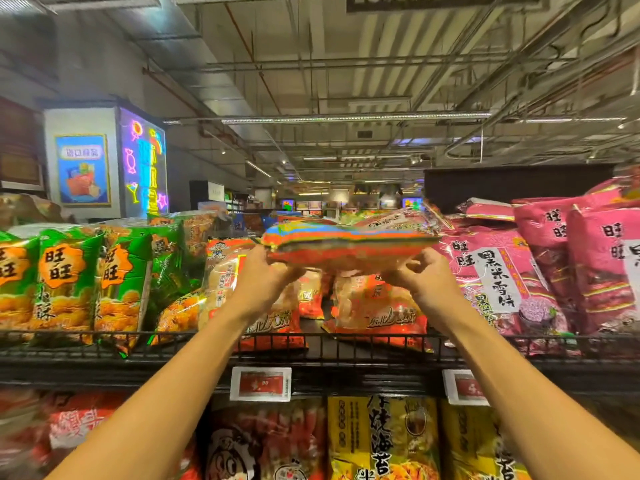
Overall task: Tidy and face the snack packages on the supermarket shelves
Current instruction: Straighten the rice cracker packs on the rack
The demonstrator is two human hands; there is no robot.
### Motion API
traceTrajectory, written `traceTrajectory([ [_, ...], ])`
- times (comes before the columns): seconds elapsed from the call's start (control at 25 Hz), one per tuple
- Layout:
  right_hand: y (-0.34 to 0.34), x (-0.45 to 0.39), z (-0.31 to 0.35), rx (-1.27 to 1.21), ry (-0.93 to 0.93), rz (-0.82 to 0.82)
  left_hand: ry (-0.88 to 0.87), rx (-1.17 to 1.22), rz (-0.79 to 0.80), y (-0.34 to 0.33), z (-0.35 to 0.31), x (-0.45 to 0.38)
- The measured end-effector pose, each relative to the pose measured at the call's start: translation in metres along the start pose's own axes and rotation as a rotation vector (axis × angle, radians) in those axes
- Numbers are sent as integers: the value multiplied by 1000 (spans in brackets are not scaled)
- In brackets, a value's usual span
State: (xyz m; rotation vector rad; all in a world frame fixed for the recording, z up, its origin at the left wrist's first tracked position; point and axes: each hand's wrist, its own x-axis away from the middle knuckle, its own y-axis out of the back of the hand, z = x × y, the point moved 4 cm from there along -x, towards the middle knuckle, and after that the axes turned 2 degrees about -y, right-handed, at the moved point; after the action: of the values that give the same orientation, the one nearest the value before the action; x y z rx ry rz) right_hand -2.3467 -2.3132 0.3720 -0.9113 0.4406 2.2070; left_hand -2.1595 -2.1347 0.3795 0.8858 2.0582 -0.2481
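your left hand (262,271) pinched the left end of a rainbow-striped snack bag (348,242), and your right hand (420,277) gripped its right end, fingers closed on the edge. you held the bag flat and roughly level, raised above the top shelf (322,367), over the red-and-clear rice cracker bags (377,313) that stood behind the wire rail. green snack bags (65,285) stood in a row to the left, some leaning. pink rice cracker bags (502,278) were piled to the right, tilted against each other. two price tags (260,383) hung on the shelf edge. yellow seaweed snack bags (382,441) stood on the shelf below.
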Motion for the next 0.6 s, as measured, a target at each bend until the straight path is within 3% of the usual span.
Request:
traceTrajectory([
  [0.12, -4, 4, 1, -64, 7, 4, 84, -47, -121, 2, 3, 1],
  [0.24, -1, 5, 2, -57, 0, -17, 444, 361, -20, 0, 14, 10],
  [0.32, -2, 6, 3, -19, 14, 11, 579, 555, 54, 3, 13, 17],
  [0.44, -5, 7, 6, 83, 65, 43, 540, 522, 222, 0, 9, 20],
  [0.6, -6, 7, -4, -102, -64, -6, 466, 607, 219, -3, 19, 17],
])
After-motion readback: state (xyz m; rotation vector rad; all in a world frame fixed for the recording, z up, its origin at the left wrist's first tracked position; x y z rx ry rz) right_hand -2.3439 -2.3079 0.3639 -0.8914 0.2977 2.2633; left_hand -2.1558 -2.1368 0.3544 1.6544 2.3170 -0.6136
